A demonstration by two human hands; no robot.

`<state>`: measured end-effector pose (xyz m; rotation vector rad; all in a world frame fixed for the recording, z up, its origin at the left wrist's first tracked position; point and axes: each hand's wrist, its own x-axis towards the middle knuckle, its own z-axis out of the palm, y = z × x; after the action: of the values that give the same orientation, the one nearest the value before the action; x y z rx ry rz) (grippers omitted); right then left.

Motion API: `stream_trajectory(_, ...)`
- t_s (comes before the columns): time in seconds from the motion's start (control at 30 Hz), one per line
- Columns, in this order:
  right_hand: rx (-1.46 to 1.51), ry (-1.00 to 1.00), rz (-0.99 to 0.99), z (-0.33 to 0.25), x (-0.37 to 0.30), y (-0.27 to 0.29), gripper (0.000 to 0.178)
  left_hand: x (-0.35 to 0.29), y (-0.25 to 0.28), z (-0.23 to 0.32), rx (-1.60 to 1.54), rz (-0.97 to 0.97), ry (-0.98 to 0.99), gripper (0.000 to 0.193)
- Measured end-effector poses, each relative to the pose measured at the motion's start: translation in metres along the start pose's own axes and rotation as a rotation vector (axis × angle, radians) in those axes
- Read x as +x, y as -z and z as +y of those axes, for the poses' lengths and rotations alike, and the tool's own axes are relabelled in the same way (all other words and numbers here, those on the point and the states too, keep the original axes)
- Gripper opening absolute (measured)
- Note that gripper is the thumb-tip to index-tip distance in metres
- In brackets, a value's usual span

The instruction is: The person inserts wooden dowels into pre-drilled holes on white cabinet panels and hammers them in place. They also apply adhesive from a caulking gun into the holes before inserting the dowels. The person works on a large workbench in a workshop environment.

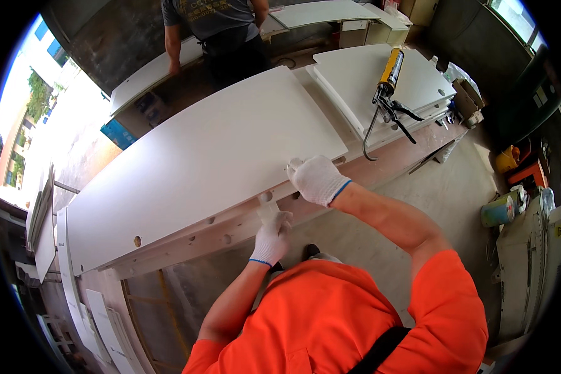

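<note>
Large white panel flat on workbench, holes along near edge

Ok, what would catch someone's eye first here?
The big white panel lying across the workbench fills the middle. Two gloved hands work its near edge: the right hand rests on the edge, the left hand holds a small pale piece just below. A yellow caulking gun lies on stacked panels at upper right.

Counts at the bench

I count two gloved hands, left and right, one large white panel, one caulking gun, and one other person.
</note>
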<state>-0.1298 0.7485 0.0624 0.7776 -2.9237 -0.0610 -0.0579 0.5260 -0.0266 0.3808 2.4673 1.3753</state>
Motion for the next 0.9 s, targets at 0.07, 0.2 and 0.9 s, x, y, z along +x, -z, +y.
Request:
stream_trajectory(0.07,0.003,0.008,-0.020,-0.001,0.003,-0.001,0.019,0.019,-0.012,-0.010,0.097,0.162,-0.064,0.021)
stream_trajectory(0.2,-0.018,-0.003,-0.029,-0.007,0.013,-0.012,0.022,0.050,-0.025,-0.015,0.226,0.334,0.040,0.020)
stream_trajectory(0.9,1.071,-0.402,-0.434,-0.013,0.066,-0.076,0.041,0.083,-0.043,-0.021,0.561,0.382,0.435,0.036)
